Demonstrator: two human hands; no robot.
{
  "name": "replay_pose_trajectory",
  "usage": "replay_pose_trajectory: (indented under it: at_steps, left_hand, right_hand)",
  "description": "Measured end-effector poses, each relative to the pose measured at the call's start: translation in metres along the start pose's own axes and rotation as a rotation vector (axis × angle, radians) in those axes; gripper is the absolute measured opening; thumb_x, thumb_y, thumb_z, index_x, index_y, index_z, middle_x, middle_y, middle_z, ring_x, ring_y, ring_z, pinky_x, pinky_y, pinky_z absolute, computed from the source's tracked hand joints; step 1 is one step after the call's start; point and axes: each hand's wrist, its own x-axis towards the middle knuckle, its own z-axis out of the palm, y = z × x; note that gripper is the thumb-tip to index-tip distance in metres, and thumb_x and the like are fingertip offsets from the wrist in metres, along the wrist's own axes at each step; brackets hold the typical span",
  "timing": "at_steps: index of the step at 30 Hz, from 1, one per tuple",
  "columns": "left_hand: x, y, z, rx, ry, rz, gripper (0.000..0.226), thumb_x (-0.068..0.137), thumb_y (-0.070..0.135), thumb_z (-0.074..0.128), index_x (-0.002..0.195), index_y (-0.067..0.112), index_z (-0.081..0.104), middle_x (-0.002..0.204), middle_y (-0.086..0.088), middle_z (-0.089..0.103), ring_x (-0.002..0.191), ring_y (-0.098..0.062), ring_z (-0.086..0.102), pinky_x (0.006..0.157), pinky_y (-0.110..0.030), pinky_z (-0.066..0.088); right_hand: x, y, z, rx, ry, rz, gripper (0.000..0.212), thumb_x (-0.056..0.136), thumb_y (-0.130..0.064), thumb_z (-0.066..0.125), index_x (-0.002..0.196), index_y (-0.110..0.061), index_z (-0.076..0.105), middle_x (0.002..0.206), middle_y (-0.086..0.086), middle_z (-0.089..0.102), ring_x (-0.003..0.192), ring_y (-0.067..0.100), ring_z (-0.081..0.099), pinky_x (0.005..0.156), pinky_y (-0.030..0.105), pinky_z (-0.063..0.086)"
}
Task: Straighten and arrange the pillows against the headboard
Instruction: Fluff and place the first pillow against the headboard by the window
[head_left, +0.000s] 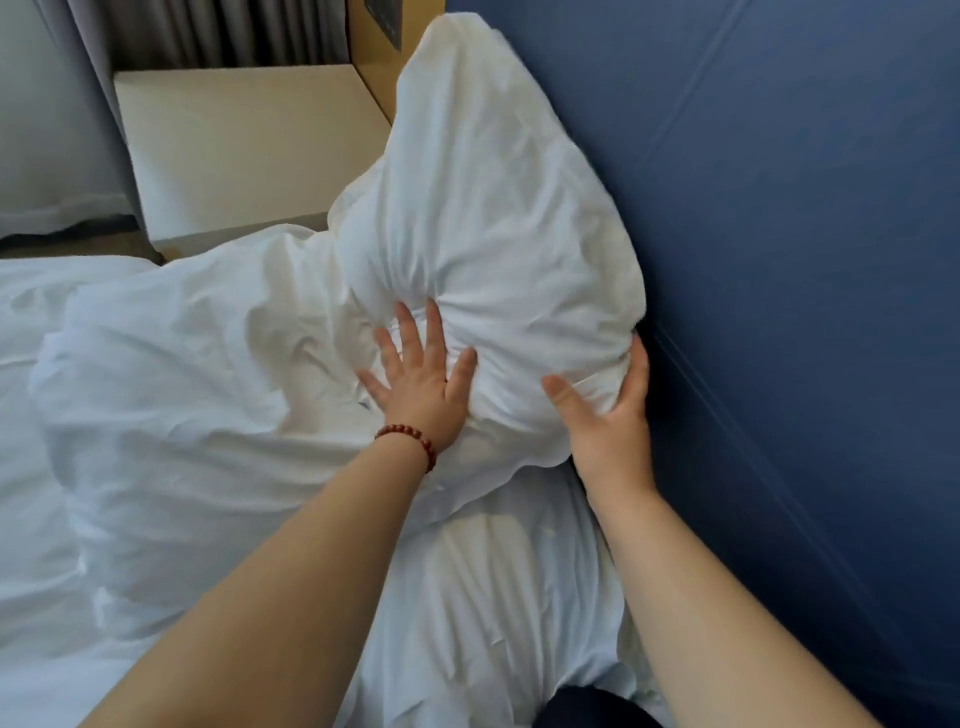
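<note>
- against the padded blue headboard (779, 208) leans the plump, creased white pillow (493, 218).
- left hand (421, 379) flat, fingers spread, pressing its front — right hand (608, 431) clasps the near corner.
- best to push evenly so the top edge stands square.

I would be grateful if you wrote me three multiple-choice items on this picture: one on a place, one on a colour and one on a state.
1. Where does the upper pillow lean? A on a chair; B against the headboard; C on the floor.
2. What colour is the bracelet on the left wrist? A red; B green; C black.
3. How does the left hand lie? A clenched in a fist; B hanging free; C flat, fingers straight, pressing the pillow.
Answers: B, its side meets the blue headboard; A, red beads circle the wrist; C, straight fingers dent the fabric.
</note>
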Motion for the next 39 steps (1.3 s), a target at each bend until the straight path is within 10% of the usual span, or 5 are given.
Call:
replay_pose_trajectory:
  at_steps: [11, 19, 24, 29, 39]
  left_hand:
    - [-0.071, -0.014, 0.006, -0.029, 0.046, 0.018, 0.070, 0.092, 0.061, 0.017, 0.155, 0.031, 0.008, 0.164, 0.003, 0.000, 0.150, -0.015, 0.004, 0.119, -0.047, 0.003]
    - [-0.138, 0.003, 0.069, -1.345, 0.349, -1.003, 0.055, 0.083, 0.056, 0.066, 0.124, 0.021, 0.054, 0.115, 0.010, 0.057, 0.090, -0.008, 0.056, 0.084, -0.027, 0.048]
    - [-0.114, -0.032, 0.076, -1.857, 0.366, -0.973, 0.046, 0.085, 0.033, 0.073, 0.122, 0.010, 0.058, 0.122, -0.005, 0.065, 0.105, -0.019, 0.064, 0.101, -0.034, 0.049]
    - [-0.140, -0.050, 0.079, -1.677, 0.516, -0.955, 0.017, 0.088, 0.009, 0.070, 0.102, 0.009, 0.060, 0.107, -0.009, 0.067, 0.090, -0.019, 0.067, 0.073, -0.031, 0.056]
    - [-0.157, -0.091, 0.043, -1.644, 0.629, -0.940, 0.019, 0.093, 0.016, 0.064, 0.112, 0.013, 0.061, 0.103, -0.004, 0.067, 0.091, -0.015, 0.065, 0.083, -0.030, 0.054]
  right_hand:
    - [-0.014, 0.001, -0.052, 0.206, 0.226, 0.085, 0.022, 0.090, -0.019, 0.066, 0.069, -0.019, 0.065, 0.062, -0.007, 0.065, 0.052, 0.008, 0.057, 0.054, 0.030, 0.049]
    - [-0.043, 0.043, -0.040, 0.367, -0.234, 0.290, 0.029, 0.087, -0.033, 0.072, 0.114, -0.038, 0.062, 0.106, -0.027, 0.068, 0.105, -0.003, 0.061, 0.089, 0.027, 0.047]
    - [-0.024, 0.073, 0.007, 0.467, -0.292, 0.564, 0.014, 0.088, -0.024, 0.072, 0.099, -0.030, 0.064, 0.105, -0.011, 0.069, 0.102, 0.010, 0.063, 0.094, 0.036, 0.049]
    - [-0.017, 0.079, -0.008, 0.611, 0.051, 0.563, 0.012, 0.098, -0.015, 0.059, 0.089, -0.016, 0.066, 0.093, 0.004, 0.070, 0.090, 0.021, 0.069, 0.068, 0.025, 0.055]
    - [-0.062, 0.095, 0.077, 0.535, -0.448, 0.938, 0.009, 0.093, -0.020, 0.066, 0.101, -0.019, 0.061, 0.100, 0.000, 0.066, 0.087, 0.014, 0.061, 0.079, 0.027, 0.048]
